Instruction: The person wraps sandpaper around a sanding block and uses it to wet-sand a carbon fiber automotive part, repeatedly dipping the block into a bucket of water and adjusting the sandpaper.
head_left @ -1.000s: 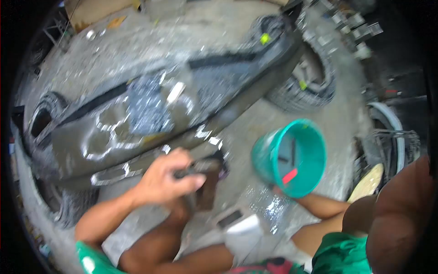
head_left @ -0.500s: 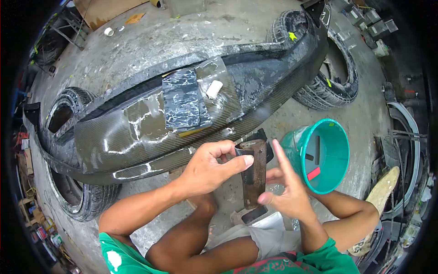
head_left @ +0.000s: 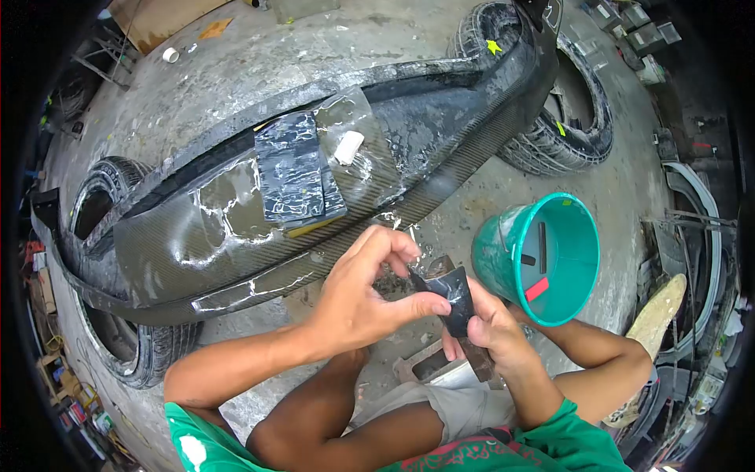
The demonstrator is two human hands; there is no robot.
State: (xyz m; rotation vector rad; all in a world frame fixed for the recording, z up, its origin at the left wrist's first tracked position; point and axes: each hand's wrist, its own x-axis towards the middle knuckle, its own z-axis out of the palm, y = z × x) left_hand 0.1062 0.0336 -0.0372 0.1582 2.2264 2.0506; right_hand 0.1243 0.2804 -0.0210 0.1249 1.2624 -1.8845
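Observation:
My left hand (head_left: 366,299) pinches a dark, wet sheet (head_left: 454,297) between thumb and fingers. The sheet is bent over a worn brown block (head_left: 481,360), which my right hand (head_left: 503,334) grips from the right side, its thumb against the sheet's edge. Just beyond my hands lies a long carbon-fibre panel (head_left: 165,252), wet on top. Dark sheets (head_left: 289,169) are stacked on its middle, beside a small white piece (head_left: 348,147).
A green bucket (head_left: 484,252) with water, dark strips and a red piece stands right of my hands. Tires (head_left: 543,149) support the panel at both ends. A sandal (head_left: 661,318) and curved parts (head_left: 712,228) are at the right.
My right hand has closed round the block, which now tilts. The dark sheet has come over the block's upper face, with my left hand still holding it.

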